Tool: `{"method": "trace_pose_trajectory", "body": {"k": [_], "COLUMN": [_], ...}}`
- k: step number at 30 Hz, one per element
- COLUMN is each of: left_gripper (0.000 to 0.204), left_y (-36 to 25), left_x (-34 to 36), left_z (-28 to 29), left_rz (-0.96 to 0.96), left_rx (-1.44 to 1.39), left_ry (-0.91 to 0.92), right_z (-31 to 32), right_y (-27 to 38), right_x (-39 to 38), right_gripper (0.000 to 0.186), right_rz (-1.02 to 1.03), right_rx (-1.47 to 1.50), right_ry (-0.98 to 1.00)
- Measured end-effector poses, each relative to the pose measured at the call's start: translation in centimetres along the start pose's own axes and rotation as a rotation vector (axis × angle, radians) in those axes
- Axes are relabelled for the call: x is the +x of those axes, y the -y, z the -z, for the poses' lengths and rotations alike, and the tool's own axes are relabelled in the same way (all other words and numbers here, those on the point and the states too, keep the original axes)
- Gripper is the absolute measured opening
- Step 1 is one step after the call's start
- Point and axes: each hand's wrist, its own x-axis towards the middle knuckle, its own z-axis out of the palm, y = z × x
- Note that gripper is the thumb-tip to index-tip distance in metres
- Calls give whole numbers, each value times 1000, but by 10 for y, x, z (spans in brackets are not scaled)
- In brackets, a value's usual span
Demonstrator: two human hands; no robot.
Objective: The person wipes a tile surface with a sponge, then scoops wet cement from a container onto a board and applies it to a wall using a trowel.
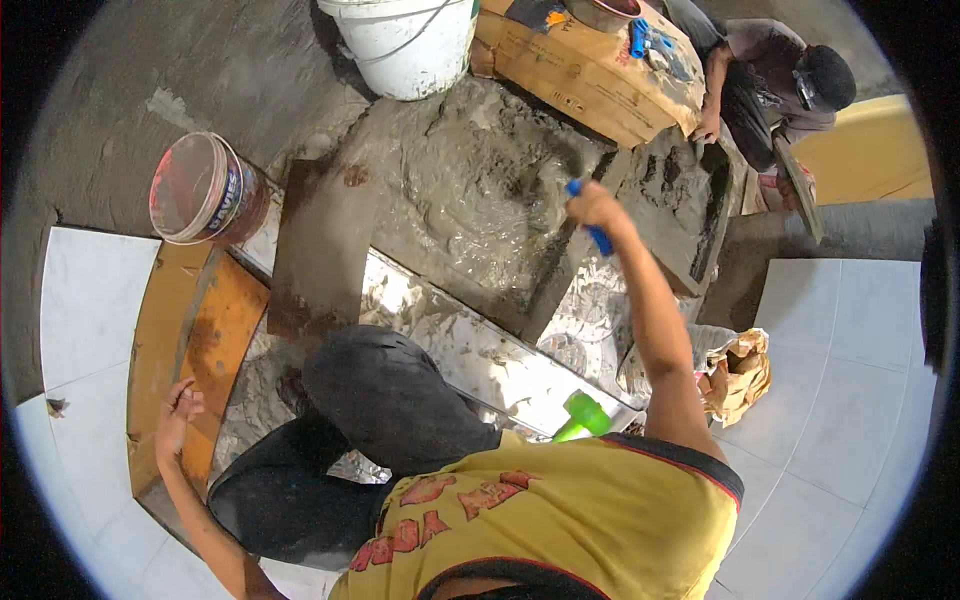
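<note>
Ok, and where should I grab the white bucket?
Probably take the white bucket by its thin handle, coming from your side, since it droops across the wall facing you. Your left hand looks empty; your right hand is on a blue grip. The contents can't be seen, so I can't judge the weight.

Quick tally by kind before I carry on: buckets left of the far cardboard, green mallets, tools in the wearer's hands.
Buckets: 2 (white bucket, reddish bucket)
Mallets: 1 (green mallet)
Hand-held tools: 1 (blue-handled tool, right hand)
Total: 4
</note>
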Motion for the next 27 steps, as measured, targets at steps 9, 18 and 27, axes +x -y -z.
{"method": "trace_pose_trajectory", "body": {"k": [9,18,27], "left_gripper": [36,39,39], "left_y": [-35,-21,-19], "left_x": [2,-3,1], "left_z": [-2,-2,6], "left_rz": [-23,20,-17], "left_rx": [37,65,-55], "left_ry": [-48,-2,-19], "right_z": [-99,-72,-135], "right_y": [23,-17,-34], "right_x": [89,11,139], "right_gripper": [31,25,26], "right_rz": [-205,-49,-191], "right_rx": [296,205,11], "right_ry": [-171,-202,-265]}}
